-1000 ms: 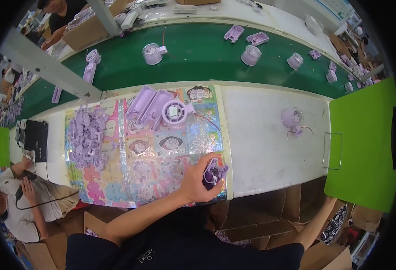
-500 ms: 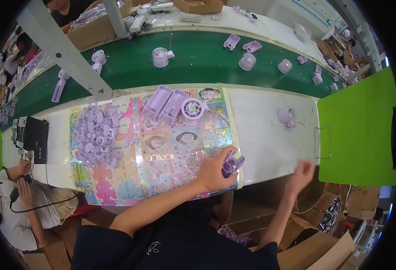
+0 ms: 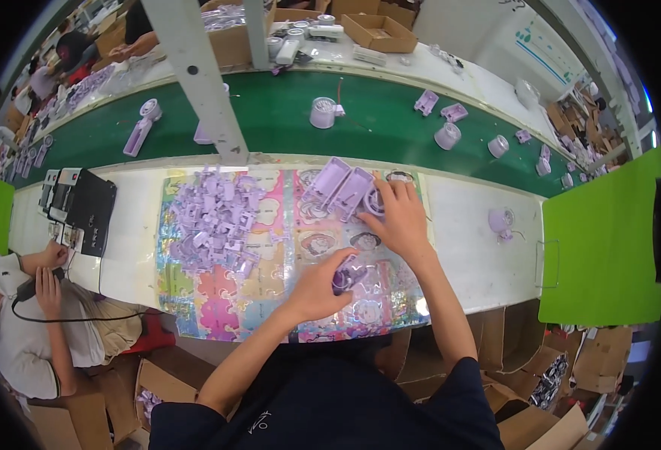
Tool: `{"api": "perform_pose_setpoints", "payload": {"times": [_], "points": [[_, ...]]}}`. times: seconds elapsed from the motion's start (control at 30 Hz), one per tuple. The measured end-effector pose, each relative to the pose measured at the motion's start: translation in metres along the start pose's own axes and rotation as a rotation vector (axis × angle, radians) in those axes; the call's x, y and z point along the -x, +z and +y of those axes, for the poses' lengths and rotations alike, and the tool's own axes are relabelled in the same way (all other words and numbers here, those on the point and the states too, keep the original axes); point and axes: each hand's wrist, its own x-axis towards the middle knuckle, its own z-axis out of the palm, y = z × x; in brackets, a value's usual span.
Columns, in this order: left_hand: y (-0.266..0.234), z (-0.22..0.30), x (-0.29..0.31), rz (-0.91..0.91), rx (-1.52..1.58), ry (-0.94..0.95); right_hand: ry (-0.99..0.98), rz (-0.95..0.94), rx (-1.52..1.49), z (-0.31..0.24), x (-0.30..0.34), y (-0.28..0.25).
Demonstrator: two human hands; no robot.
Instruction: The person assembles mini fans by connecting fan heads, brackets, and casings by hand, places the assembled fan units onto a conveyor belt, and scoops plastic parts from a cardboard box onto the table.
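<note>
My left hand (image 3: 317, 291) is closed round a small purple plastic part (image 3: 349, 276) with curved edges, held above the colourful mat (image 3: 267, 289); its exact kind is hard to make out. Farther forward, my right hand (image 3: 405, 226) has its thumb and fingers about a round lilac fan housing (image 3: 373, 201), which they partly cover. Directly left of this housing, two lilac trough-shaped shells (image 3: 329, 180) lie side by side. A heap of small lilac plastic pieces (image 3: 214, 217) covers the mat's left part.
A green conveyor belt (image 3: 285, 135) carrying lilac parts crosses behind the white table (image 3: 465, 277). Another lilac round housing (image 3: 501, 219) with a wire stands at right, near a green panel (image 3: 600, 240). A metal post (image 3: 199, 82) rises at the belt. Left, a person sits beside a black box (image 3: 94, 214).
My right hand has come from the table's right edge to the round housing on the mat. My left hand keeps the purple part, now lower and turned. The whole view has shifted.
</note>
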Motion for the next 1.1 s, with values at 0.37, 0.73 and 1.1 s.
{"api": "perform_pose_setpoints", "payload": {"times": [0.37, 0.73, 1.1], "points": [[-0.018, -0.040, 0.005, 0.230, 0.194, 0.072, -0.210, 0.065, 0.030, -0.018, 0.007, -0.021], [-0.028, -0.033, 0.028, 0.120, 0.293, 0.045, -0.289, 0.020, -0.074, -0.063, -0.006, 0.038], [-0.029, -0.033, 0.022, 0.155, 0.193, 0.060, -0.238, 0.009, -0.075, -0.044, 0.008, 0.029]]}}
